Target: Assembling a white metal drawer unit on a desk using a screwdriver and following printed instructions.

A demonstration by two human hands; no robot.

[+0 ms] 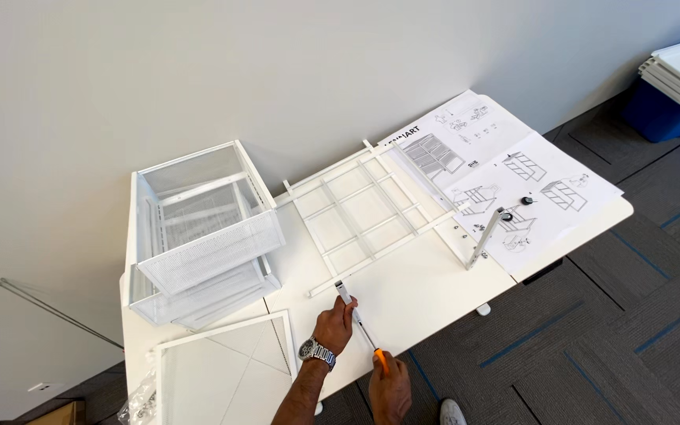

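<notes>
Head view shows the left hand (334, 324) gripping a short white rail (343, 292), the right hand (388, 379) closed on an orange-handled screwdriver (366, 334) against it, while beyond them the white frame (364, 212) lies flat, not yet joined to the mesh drawers (202, 232).

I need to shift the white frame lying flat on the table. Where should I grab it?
Take the white frame by a long outer rail, coming in from the near table edge. The rails are thin bars with open gaps between them, so fingers can wrap one. The left hand already holds its near corner.
</notes>
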